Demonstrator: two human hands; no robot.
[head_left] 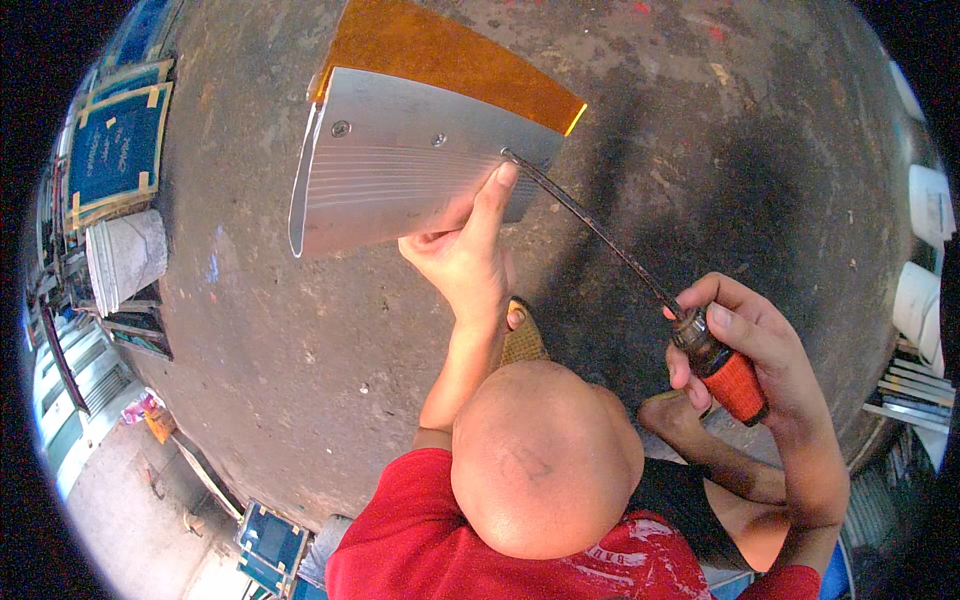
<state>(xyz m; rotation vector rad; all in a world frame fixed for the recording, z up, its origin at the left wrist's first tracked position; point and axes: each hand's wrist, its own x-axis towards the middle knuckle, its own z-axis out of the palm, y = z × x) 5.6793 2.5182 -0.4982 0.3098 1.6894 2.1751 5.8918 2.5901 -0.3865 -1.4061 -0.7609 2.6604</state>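
Observation:
A screen-printing squeegee with a ribbed grey metal holder (380, 175) and a translucent amber blade (440, 65) is held up in front of me. My left hand (465, 245) grips the holder by its lower edge, thumb pressed on the ribbed face. Two screw heads (341, 129) show along the holder. In my right hand (765, 345) is a long screwdriver (600, 232), its red and dark handle between my fingers and thumb. The screwdriver's tip meets the holder just above my left thumb; the screw there is hidden.
Below my hands are my bent knee (545, 460) and a sandalled foot (520, 335) on the stained dark floor (330, 350). Blue framed screens (115, 145) and a whitish bucket (128, 258) stand at the left. White containers (915, 310) line the right edge.

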